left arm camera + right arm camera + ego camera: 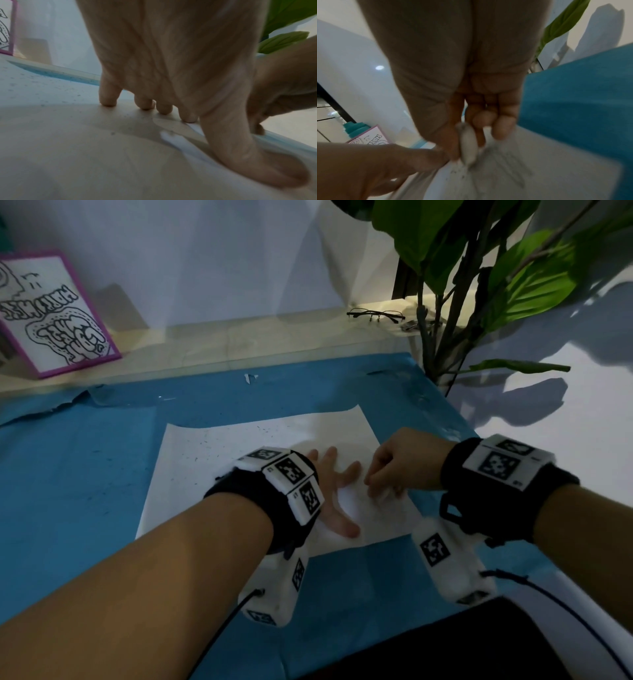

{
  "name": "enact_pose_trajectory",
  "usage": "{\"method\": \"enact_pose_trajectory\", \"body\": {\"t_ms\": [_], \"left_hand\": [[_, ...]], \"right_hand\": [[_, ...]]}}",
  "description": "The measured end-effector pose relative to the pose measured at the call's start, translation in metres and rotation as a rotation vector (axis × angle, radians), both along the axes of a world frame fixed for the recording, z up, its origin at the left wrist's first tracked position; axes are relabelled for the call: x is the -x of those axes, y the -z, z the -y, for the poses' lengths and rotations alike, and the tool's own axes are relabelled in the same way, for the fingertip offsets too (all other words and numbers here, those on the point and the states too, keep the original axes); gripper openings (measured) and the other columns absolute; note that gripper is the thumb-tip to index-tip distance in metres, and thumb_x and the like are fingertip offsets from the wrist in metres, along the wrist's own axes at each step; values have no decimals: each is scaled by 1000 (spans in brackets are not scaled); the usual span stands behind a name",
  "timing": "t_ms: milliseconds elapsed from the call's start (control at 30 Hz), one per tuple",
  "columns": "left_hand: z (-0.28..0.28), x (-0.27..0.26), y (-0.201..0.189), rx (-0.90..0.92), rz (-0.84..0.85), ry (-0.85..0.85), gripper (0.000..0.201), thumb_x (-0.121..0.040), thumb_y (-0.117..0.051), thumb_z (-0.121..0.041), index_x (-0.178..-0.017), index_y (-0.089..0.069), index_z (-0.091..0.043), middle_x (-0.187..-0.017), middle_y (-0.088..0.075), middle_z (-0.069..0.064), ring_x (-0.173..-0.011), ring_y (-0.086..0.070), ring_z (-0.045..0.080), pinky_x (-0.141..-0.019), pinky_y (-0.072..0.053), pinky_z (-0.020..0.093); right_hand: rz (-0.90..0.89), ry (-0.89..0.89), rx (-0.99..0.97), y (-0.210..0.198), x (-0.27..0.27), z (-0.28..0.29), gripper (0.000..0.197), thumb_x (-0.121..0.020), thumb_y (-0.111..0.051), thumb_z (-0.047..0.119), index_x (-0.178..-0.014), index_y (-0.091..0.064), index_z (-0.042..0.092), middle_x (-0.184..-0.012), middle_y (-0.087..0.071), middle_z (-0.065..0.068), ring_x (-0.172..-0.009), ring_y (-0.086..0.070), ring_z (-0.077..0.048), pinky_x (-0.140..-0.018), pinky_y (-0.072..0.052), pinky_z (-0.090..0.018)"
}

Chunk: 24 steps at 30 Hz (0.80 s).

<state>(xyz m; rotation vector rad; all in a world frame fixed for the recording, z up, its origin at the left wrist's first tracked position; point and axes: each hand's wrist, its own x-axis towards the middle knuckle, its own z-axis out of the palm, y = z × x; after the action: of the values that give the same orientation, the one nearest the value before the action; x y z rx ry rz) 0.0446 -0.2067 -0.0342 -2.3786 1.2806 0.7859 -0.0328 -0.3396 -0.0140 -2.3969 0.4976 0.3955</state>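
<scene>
The right hand (399, 465) is curled, thumb and fingers pinching a small white eraser (468, 143). The eraser's long axis runs approx. along the fingers, w/ its lower end down on the paper (239, 446). The head view hides the eraser under the knuckles; only the right wrist view shows it.

What the next rub turns on, prob.: the faint grey pencil lines (510, 169) fan out from the eraser's tip back toward the wrist side of that hand, i.e. under the palm. So the stroke likely has to pull toward the person along those lines, not across them.

The left hand (334, 494) lies flat w/ fingers spread and straight, pressing the sheet down just beside the right fingertips (close enough that I can't tell if they touch). It holds nothing. It's the nearer hand for pinning the sheet, while the right is the only one on the eraser.

The eraser looks rounded, worn, off-white and a bit blurred. The paper is white, slightly curled at its far edge and dotted w/ dark crumbs beyond the left fingers. It sits on a blue mat (85, 474) over the counter (205, 344).
</scene>
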Motion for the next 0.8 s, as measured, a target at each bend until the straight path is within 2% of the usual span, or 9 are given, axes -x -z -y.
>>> {"method": "enact_pose_trajectory", "body": {"t_ms": [67,133,200,300,333,433,567,700,800], "left_hand": [[0,0,0,-2,6,3,104,-78,-54,-71,-146,19,-40,-157,25,3,-146,12,31,-115,-4,53],[0,0,0,-5,12,6,104,-78,-53,-71,-146,19,-40,-157,24,3,-146,12,31,-115,-4,53],[0,1,-1,-1,10,0,104,-78,-54,-71,-146,18,-40,-157,24,2,-146,12,30,-115,-4,52],[0,0,0,9,7,-3,104,-78,-54,-71,-146,18,-41,-157,24,3,-146,12,30,-115,-4,52],[-1,0,1,10,10,-1,104,-78,-54,-71,-147,18,-40,-157,24,3,-146,11,31,-115,-4,52],[-2,1,-1,9,16,4,104,-78,-54,-71,-147,17,-39,-157,23,3,-146,11,31,-114,-4,53],[0,2,-2,18,15,6,104,-79,-55,-69,-148,16,-37,-157,22,5,-146,10,33,-114,-5,53],[-2,0,1,25,26,4,107,-75,-54,-74,-148,16,-39,-158,21,4,-146,9,32,-114,-4,54],[0,1,-1,20,16,2,106,-77,-54,-72,-147,17,-39,-158,22,5,-146,10,32,-114,-4,54]], "right_hand": [[35,12,-2,1,0,-2,11,-70,-77,11,-64,-70,18,-58,-66,5,-47,-58,-2,-53,-50,-17],[-43,-65,0,2,2,-4,16,-73,-75,13,-60,-68,20,-57,-65,5,-45,-57,-1,-53,-49,-16],[-92,-94,0,-2,3,-4,18,-75,-75,16,-59,-67,20,-62,-66,1,-50,-58,-6,-61,-52,-22],[13,-29,-12,-1,0,-2,7,-71,-77,14,-68,-72,17,-64,-68,1,-57,-61,-9,-69,-55,-28],[35,-26,-16,1,1,-4,6,-70,-77,13,-69,-73,16,-62,-68,4,-57,-61,-8,-69,-55,-28],[-9,-89,-5,5,9,-6,8,-69,-78,13,-66,-72,17,-50,-63,11,-48,-56,-1,-57,-51,-19],[96,8,10,5,14,1,16,-70,-78,12,-62,-69,22,-57,-63,11,-55,-55,-6,-63,-52,-28],[118,-77,80,9,23,-9,17,-68,-78,19,-60,-66,27,-62,-63,15,-54,-54,2,-55,-43,-12],[149,-30,71,9,25,-6,17,-70,-78,17,-61,-67,26,-62,-62,15,-54,-54,5,-54,-42,-9]]}}
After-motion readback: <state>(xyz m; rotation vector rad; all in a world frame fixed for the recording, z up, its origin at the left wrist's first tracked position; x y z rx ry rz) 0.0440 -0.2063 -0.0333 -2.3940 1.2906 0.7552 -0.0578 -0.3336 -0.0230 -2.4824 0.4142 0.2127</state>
